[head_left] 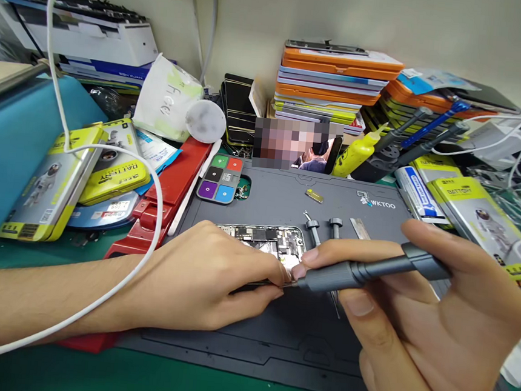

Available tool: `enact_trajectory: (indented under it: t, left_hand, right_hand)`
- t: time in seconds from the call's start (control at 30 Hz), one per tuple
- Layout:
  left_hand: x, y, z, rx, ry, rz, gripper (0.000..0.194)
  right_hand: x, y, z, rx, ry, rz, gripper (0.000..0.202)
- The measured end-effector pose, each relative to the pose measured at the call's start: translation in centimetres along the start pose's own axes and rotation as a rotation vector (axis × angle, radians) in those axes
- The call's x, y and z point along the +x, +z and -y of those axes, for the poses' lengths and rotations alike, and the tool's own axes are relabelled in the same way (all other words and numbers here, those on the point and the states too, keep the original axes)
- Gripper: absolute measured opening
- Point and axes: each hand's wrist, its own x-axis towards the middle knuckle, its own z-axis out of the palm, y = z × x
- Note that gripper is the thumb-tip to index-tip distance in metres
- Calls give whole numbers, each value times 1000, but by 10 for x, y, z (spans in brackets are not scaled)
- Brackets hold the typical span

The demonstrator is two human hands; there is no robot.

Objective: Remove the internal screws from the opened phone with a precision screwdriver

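An opened phone [266, 238] with its inner boards exposed lies on the dark grey work mat [275, 343]. My left hand [217, 277] rests over its near side, thumb and fingertips closed at the near right corner; the fingers hide what they pinch, if anything. In my right hand [433, 308] is a grey precision screwdriver [354, 273], tilted with its tip pointing left toward my left fingertips. The contact point of the tip is hidden. Two more screwdrivers, one with a grey cap [335, 223] and another [313, 222], lie just behind the phone's right side.
A red tool [175, 182] and yellow battery boxes [56, 184] stand on the left. Stacked orange cases [340, 62] sit at the back, near a yellow bottle [358, 149] and a screwdriver holder [384, 161]. A white cable [156, 211] loops over my left forearm.
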Motion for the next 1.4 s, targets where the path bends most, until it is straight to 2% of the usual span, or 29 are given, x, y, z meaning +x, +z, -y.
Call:
enact_trajectory:
  t: [0.1,0.2,0.33,0.6,0.67,0.83,1.0,1.2,1.27,1.4]
  left_hand:
    - [0,0,0,-6,-4,-2,9]
    - [0,0,0,-4,-10,1,9]
    - [1,1,0,-9,-17,16,11]
    - [-1,2,1,-10,-13,-2,9]
    - [-1,2,1,-7,-13,-4,9]
    - [0,2,1,-4,-6,-11,9]
    - [1,2,0,0,3,-19,8]
    - [-1,2,1,-3,-1,-24,8]
    - [-1,2,1,-11,-3,-22,8]
    - [0,2,1,-20,-5,-25,8]
  right_hand:
    - [0,0,1,-57,41,-10,61]
    - [5,-4,3,-117,-59,26,61]
    - [12,-12,6,-215,-168,108,41]
    - [6,-9,11,-346,-88,47,35]
    - [6,-7,10,-310,-99,18,37]
    - [5,-5,6,-260,-93,-18,58]
    - [3,-11,5,-454,-115,4,50]
    - [3,-10,3,-422,-106,-1,51]
    - [5,-9,4,-419,-106,3,47]
    - [8,-10,10,-482,-138,-3,26]
